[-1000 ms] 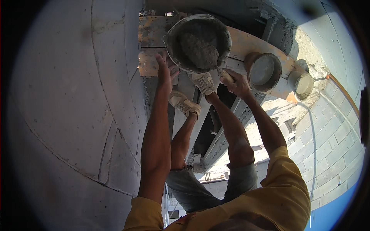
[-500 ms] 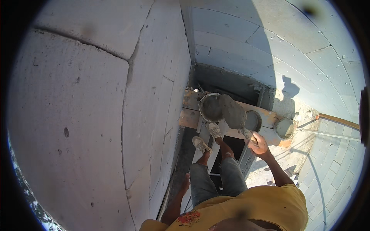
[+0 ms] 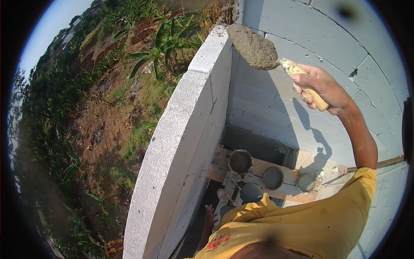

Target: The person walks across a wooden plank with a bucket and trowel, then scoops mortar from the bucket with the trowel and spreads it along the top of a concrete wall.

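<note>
My right hand point(image 3: 321, 88) is wrapped round the pale handle of a trowel point(image 3: 318, 101), raised high at the upper right. A thick heap of wet grey mortar point(image 3: 253, 47) covers the blade, which is hidden under it. The far tip of the heap is beside the end of the white block wall point(image 3: 183, 101), at its top; whether they touch I cannot tell. Down beside the wall's inner face, my left hand point(image 3: 210, 214) hangs low with its fingers apart and nothing in them.
Below, a bucket point(image 3: 240, 153) of mortar and two round containers, one dark point(image 3: 273, 168) and one pale point(image 3: 307, 183), stand on wooden planks point(image 3: 217, 172). A tall block wall point(image 3: 267, 86) rises at the right. Beyond the low wall's outer edge lies ground with plants point(image 3: 168, 43).
My right hand has lifted the mortar-loaded trowel from beside the bucket up to the wall top. The view has shifted, now showing the wall's top and the ground outside.
</note>
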`<state>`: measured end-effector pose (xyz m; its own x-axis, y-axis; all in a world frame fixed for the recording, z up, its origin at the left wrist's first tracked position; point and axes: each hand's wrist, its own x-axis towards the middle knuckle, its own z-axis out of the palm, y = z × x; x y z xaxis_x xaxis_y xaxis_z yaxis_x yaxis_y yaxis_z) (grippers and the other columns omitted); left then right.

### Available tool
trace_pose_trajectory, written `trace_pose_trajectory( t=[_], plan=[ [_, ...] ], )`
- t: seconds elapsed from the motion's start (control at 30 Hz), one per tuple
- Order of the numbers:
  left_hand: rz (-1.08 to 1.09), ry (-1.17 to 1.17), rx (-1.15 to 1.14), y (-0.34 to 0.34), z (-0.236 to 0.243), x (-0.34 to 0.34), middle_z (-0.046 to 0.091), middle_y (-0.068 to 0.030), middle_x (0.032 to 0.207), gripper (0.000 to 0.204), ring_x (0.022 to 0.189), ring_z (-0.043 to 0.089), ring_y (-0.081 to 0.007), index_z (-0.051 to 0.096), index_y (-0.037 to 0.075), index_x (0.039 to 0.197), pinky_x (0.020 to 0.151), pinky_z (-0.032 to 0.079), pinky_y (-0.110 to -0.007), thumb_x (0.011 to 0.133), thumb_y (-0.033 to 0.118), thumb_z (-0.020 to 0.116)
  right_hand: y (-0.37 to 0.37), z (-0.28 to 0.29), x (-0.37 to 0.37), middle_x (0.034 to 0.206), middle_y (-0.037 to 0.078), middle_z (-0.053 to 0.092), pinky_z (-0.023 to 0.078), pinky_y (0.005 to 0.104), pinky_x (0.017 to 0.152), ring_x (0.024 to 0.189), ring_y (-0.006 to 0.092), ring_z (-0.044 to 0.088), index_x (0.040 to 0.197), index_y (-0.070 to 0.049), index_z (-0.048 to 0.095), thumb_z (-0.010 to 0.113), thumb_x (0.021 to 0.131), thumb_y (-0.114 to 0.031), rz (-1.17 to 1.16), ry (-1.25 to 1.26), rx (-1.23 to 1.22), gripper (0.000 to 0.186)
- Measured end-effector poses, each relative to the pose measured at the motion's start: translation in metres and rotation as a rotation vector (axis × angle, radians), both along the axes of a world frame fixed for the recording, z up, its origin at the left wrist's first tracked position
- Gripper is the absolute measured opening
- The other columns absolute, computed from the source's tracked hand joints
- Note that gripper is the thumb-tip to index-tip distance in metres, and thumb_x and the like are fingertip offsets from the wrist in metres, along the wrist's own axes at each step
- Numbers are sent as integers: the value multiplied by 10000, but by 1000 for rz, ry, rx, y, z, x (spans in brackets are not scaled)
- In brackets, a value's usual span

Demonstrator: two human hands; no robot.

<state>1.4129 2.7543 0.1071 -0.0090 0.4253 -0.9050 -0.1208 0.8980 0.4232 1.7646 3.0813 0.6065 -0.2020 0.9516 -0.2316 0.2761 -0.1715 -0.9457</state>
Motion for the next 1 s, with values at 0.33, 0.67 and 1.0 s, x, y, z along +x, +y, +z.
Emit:
trace_pose_trajectory(
  t=[0.33, 0.67, 1.0],
  plan=[
    [549, 61, 107, -36, 49, 39, 208, -187, 1501, 946, 1270, 369, -403, 190, 164, 1480, 959, 349, -562, 796, 814, 246, 223, -3, -45, 802, 53, 522, 454, 121, 395, 559, 19, 492, 1116, -5, 402, 621, 887, -202, 187, 474, 101, 373],
    [392, 267, 298, -163, -50, 97, 251, -199, 1478, 894, 1259, 393, -399, 196, 140, 1476, 939, 369, -576, 837, 763, 265, 348, -85, -16, 714, 43, 435, 452, 227, 482, 577, 107, 459, 944, 20, 405, 512, 917, -112, 101, 1270, -428, 172],
    [757, 25, 82, -27, 15, 65, 251, -182, 1486, 860, 1246, 393, -365, 204, 130, 1473, 961, 345, -551, 863, 735, 247, 327, 15, -10, 787, 80, 530, 482, 291, 522, 627, 157, 544, 1197, 31, 420, 387, 974, -193, 487, 769, -117, 317]
  ],
)
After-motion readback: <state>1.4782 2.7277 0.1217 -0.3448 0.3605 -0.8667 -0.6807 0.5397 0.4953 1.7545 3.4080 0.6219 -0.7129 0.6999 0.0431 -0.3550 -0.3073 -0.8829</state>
